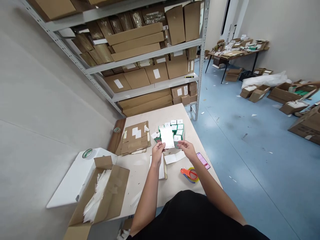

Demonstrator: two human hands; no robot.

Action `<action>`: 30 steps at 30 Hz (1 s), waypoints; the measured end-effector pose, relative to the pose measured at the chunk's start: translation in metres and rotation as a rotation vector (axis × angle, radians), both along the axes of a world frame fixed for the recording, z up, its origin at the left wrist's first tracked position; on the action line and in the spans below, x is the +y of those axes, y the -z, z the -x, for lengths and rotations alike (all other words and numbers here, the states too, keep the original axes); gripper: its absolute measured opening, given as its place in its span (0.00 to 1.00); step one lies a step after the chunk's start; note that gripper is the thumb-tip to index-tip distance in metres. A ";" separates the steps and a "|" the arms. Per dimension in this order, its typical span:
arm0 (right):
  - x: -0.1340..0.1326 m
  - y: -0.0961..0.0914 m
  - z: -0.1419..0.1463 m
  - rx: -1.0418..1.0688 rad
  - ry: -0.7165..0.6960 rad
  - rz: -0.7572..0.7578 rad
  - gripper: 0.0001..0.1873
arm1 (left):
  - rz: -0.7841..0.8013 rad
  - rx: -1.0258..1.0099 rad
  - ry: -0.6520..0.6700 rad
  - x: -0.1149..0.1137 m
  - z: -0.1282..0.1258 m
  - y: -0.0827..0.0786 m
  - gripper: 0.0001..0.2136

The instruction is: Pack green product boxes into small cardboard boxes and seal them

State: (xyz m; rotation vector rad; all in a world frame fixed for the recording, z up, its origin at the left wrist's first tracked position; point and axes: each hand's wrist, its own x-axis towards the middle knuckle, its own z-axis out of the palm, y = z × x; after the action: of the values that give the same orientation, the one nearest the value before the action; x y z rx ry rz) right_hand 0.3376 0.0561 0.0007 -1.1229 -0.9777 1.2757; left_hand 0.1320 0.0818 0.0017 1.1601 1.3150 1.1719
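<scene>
My left hand (158, 152) pinches a white sheet (167, 137) by its lower left corner and holds it up over the table. To its right, my right hand (187, 148) has its thumb and fingers drawn together, beside a small green-and-white box (177, 138); whatever is between the fingertips is too small to make out. Several such boxes stand in a group behind the sheet, which partly hides them. Below the hands lie a folded white paper (175, 157) and a stack of white sheets (161, 168). Orange-handled scissors (189, 173) rest near my right forearm, over a yellow tape roll (195, 179).
A pink-screened phone (203, 161) lies by the table's right edge. Flattened cardboard (135, 138) is at the left. An open carton (116, 186) with white papers stands front left. Metal shelving (160, 86) full of cartons rises behind the table (172, 111).
</scene>
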 end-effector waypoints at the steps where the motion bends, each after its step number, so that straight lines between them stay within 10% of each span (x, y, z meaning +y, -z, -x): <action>1: -0.003 -0.001 0.004 0.017 -0.041 -0.007 0.19 | 0.000 -0.014 -0.020 -0.002 -0.002 0.001 0.24; 30: -0.018 -0.017 0.013 0.025 -0.109 -0.055 0.14 | -0.025 0.047 -0.075 -0.018 -0.018 -0.001 0.28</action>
State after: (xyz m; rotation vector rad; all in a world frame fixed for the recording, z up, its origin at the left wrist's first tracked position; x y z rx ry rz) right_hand 0.3246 0.0384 0.0180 -1.0208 -1.0609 1.3393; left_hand 0.1500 0.0635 0.0022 1.1708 1.3939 1.2250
